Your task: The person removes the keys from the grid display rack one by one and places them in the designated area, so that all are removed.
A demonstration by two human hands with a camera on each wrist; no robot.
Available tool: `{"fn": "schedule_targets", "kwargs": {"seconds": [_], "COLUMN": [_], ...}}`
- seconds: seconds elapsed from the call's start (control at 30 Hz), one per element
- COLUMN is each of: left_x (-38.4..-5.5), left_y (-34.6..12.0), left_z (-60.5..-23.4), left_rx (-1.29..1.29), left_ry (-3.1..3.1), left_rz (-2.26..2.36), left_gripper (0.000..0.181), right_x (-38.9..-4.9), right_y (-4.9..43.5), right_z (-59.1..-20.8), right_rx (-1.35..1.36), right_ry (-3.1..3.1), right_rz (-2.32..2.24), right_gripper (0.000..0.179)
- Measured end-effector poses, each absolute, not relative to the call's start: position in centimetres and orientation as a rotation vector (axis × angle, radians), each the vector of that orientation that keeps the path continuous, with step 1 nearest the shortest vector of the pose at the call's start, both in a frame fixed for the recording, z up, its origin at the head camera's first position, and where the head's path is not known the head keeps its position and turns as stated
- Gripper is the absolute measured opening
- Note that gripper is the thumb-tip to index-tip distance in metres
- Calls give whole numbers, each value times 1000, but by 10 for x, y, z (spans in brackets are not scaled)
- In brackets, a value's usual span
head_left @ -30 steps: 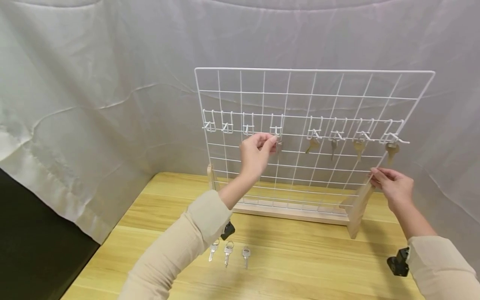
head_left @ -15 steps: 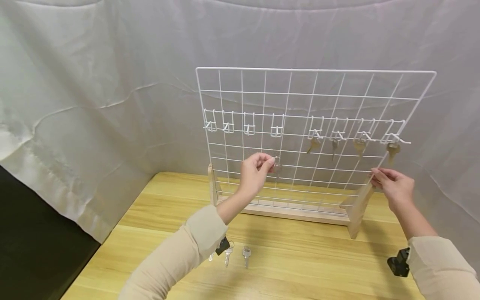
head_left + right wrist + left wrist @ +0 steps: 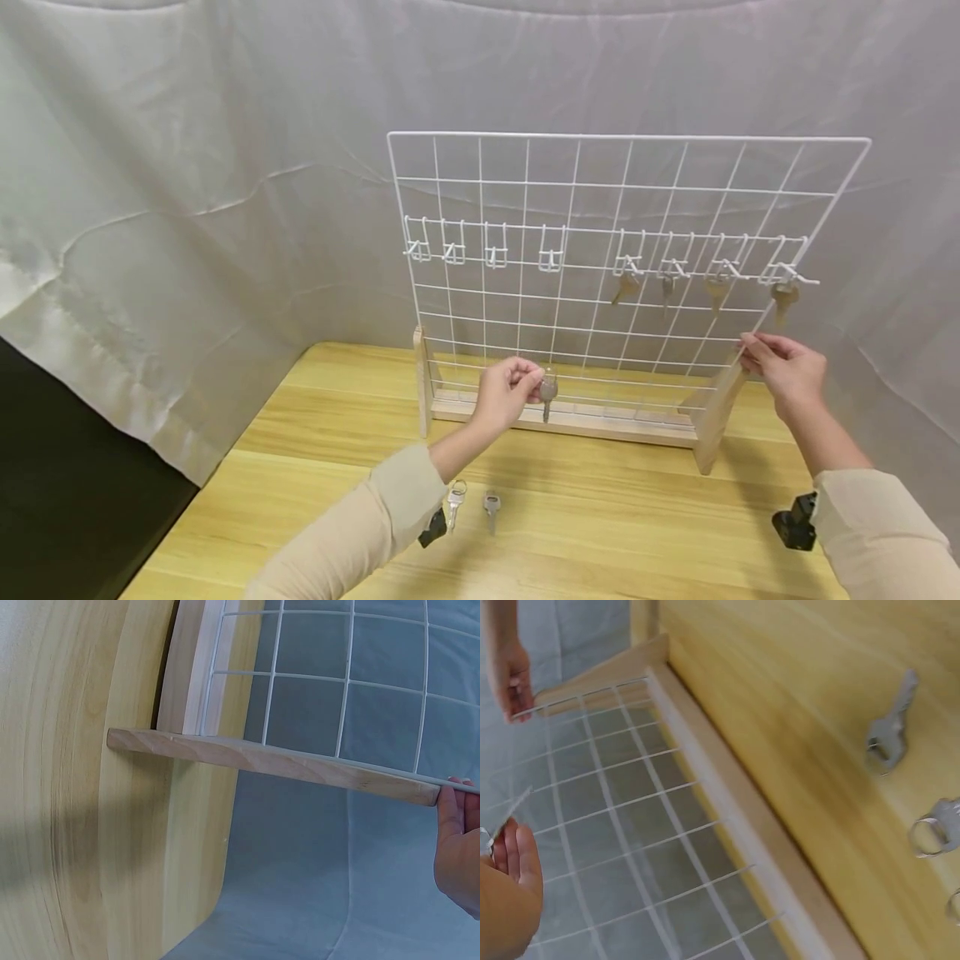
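My left hand [image 3: 504, 392] pinches a key [image 3: 549, 390] by its head between thumb and fingers. The key has a small ring at the top and hangs blade down before the lower part of a white wire grid rack [image 3: 540, 297]. In the left wrist view this hand [image 3: 514, 889] is at the lower left, with the key [image 3: 511, 814] poking out above the fingers. My right hand [image 3: 791, 371] grips the rack's right edge, right at the top of the wooden side support [image 3: 716, 417]; the right wrist view shows that hand [image 3: 461, 840] at the wire.
Brass and silver keys [image 3: 717, 287] hang from hooks on the rack's right half; more white hooks [image 3: 496, 254] line its left half. Silver keys [image 3: 491, 504] lie on the wooden table [image 3: 600, 517], partly hidden by the left sleeve [image 3: 375, 517]. A grey curtain [image 3: 300, 167] stands behind.
My left hand has drawn the key away from a hook near the middle of the rack and lowered it toward the base. The right hand keeps its hold on the rack's edge.
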State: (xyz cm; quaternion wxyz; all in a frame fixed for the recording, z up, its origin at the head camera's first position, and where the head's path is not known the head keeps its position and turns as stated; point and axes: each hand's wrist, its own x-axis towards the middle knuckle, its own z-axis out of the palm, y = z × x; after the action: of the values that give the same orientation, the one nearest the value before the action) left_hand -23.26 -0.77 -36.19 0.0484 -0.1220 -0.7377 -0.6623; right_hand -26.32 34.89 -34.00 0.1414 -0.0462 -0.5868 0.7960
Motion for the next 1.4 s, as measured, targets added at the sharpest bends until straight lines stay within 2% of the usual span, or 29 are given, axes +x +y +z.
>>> {"fn": "schedule_targets", "kwargs": {"seconds": [0.67,1.07,1.4], "left_x": [-209,-184,-182], "left_y": [-21,-20,-24], "left_z": [-429,-483,-491], "left_rx": [-430,-358,-389], "left_ry": [-2400,-2556,-2644], "left_rz": [-1996,-2026,-2027], "left_gripper": [18,10,8], "right_x": [-261,-262,-264], "right_y": [351,350,352], "right_z": [-341,-346,-345], "right_rx": [-106,-65,-72], "right_ry": [-1676,-1748,-1729], "right_rz": [2292,2247,2246], "right_gripper": [20,20,15]}}
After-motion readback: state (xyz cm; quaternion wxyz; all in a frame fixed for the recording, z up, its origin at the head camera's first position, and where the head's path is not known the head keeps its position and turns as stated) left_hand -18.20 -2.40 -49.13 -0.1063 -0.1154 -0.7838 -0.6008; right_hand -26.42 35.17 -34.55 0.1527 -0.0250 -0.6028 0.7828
